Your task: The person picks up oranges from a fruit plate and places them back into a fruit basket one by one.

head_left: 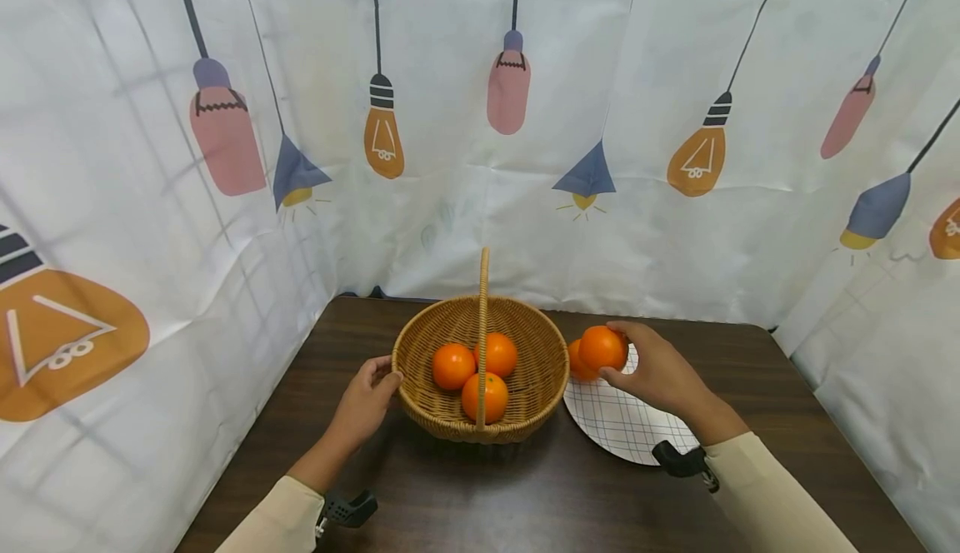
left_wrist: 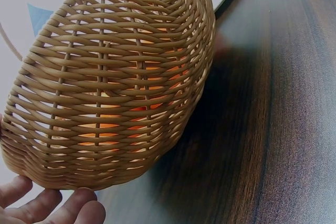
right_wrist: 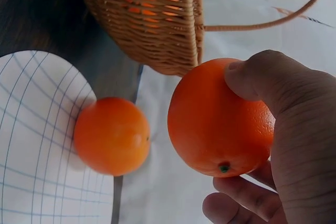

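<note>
A round wicker basket (head_left: 551, 374) with a tall hoop handle stands mid-table, holding three oranges (head_left: 453, 366). At its left rim my left hand (head_left: 367, 399) grips the edge, thumb toward the inside and fingers outside; in the left wrist view those fingers (left_wrist: 79, 203) lie against the weave. To the right of the basket, my right hand (head_left: 660, 374) holds an orange (right_wrist: 218, 119) between thumb and fingers, raised over a white plate (head_left: 622, 428) with a blue grid. Another orange (right_wrist: 111, 136) lies on that plate, partly covered by the held one in the head view.
The dark wooden table (head_left: 525, 503) carries the basket and plate. A white curtain (head_left: 465, 220) printed with hanging lamps closes off the back and both sides, close behind the basket. The basket's handle (head_left: 483, 286) arches well above the rim.
</note>
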A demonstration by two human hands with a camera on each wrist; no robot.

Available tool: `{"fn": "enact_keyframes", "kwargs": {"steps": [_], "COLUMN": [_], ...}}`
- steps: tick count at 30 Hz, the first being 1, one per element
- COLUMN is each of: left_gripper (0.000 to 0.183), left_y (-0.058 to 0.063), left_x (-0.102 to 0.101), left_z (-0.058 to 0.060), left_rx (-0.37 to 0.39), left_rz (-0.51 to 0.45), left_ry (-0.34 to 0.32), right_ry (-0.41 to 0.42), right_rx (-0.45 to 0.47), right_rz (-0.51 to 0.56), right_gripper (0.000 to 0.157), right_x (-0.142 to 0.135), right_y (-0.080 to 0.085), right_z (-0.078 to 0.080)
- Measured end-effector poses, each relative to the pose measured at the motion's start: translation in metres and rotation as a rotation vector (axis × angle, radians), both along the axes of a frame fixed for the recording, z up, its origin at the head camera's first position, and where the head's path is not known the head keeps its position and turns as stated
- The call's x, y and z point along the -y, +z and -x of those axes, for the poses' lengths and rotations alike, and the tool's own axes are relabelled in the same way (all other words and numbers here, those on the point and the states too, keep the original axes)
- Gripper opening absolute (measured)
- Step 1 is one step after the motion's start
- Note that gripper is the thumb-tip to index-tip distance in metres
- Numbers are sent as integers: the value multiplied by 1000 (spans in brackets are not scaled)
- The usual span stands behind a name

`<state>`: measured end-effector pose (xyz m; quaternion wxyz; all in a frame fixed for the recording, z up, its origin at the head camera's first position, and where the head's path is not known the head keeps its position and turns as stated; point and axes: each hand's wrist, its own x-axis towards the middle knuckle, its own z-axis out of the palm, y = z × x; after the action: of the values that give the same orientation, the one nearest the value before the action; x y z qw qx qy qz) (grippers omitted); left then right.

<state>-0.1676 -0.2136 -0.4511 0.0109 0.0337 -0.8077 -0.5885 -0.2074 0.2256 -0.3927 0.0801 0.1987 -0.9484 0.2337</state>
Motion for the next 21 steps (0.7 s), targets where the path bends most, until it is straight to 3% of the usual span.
{"fn": "enact_keyframes", "kwargs": {"steps": [21], "left_gripper": [46], "left_y": [0], "left_x": [1], "left_z": [0], "left_rx": [11], "left_rz": [20], "left_ry": [4], "right_ry": [64], "right_rx": [-41], "right_rz": [34], "right_gripper": [72], "right_x": [28], "right_y": [12], "right_z": [2]}}
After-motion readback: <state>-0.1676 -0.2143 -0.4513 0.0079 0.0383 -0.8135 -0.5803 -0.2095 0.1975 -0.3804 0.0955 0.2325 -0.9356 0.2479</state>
